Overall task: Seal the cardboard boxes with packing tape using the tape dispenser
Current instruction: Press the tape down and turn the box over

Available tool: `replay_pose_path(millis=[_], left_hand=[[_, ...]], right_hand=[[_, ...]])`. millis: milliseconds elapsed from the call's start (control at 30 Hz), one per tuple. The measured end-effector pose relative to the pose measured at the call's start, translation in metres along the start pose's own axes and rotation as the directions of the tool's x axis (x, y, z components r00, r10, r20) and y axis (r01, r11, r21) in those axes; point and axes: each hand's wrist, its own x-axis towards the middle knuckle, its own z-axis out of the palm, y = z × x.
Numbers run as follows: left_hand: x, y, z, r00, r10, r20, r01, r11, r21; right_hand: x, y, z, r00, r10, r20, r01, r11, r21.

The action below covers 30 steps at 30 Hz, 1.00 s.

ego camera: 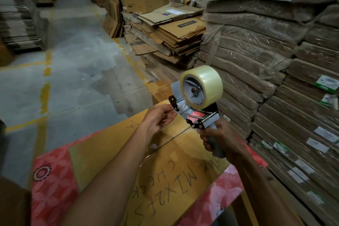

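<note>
My right hand (218,143) is closed tightly round the handle of the tape dispenser (197,101). It holds the dispenser raised above the cardboard box (183,154), mouth turned toward my left hand (158,118). That hand's loosely curled fingertips meet the dispenser's front, probably seeking the tape's loose end. The clear tape is invisible there, so I cannot tell whether they pinch anything. The box's near edge is cut off.

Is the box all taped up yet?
Not yet. Done: the box's flaps are folded shut and meet at a seam. In hand: the right hand grips the tape dispenser above the box, and the left hand reaches to its front, perhaps finding the tape end. Left: running tape along the seam; a shiny patch there may be tape, but I cannot tell.
</note>
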Motion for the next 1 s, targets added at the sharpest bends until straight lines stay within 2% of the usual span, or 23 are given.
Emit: replay_pose_path(millis=[133, 300, 433, 567, 667, 733, 900, 1000], left_hand=[[0.017, 0.011, 0.013, 0.994, 0.081, -0.066, -0.063, 0.970, 0.236], [0.041, 0.023, 0.017, 0.983, 0.136, -0.120, -0.091, 0.942, 0.324], [0.057, 0.029, 0.015, 0.976, 0.199, -0.085, -0.142, 0.884, 0.445], [0.080, 0.017, 0.028, 0.946, 0.252, -0.203, -0.123, 0.860, 0.495], [0.096, 0.019, 0.025, 0.912, 0.296, -0.284, -0.127, 0.862, 0.491], [0.107, 0.021, 0.020, 0.877, 0.370, -0.306, -0.154, 0.820, 0.552], [0.124, 0.021, 0.016, 0.830, 0.491, -0.264, -0.192, 0.696, 0.692], [0.130, 0.018, 0.008, 0.821, 0.492, -0.288, -0.186, 0.709, 0.680]], right_hand=[[0.003, 0.005, -0.003, 0.993, 0.036, -0.114, -0.045, 0.996, -0.072], [-0.001, 0.014, -0.022, 0.987, 0.069, -0.145, -0.085, 0.991, -0.108], [-0.011, 0.033, -0.032, 0.979, 0.106, -0.176, -0.127, 0.985, -0.114], [-0.007, 0.051, -0.034, 0.955, 0.158, -0.251, -0.165, 0.986, -0.008], [-0.006, 0.049, -0.042, 0.954, 0.184, -0.235, -0.183, 0.983, 0.028], [-0.006, 0.047, -0.044, 0.959, 0.182, -0.217, -0.185, 0.983, 0.008], [0.010, 0.046, -0.039, 0.967, 0.161, -0.198, -0.181, 0.979, -0.089], [0.022, 0.041, -0.033, 0.968, 0.183, -0.173, -0.192, 0.981, -0.039]])
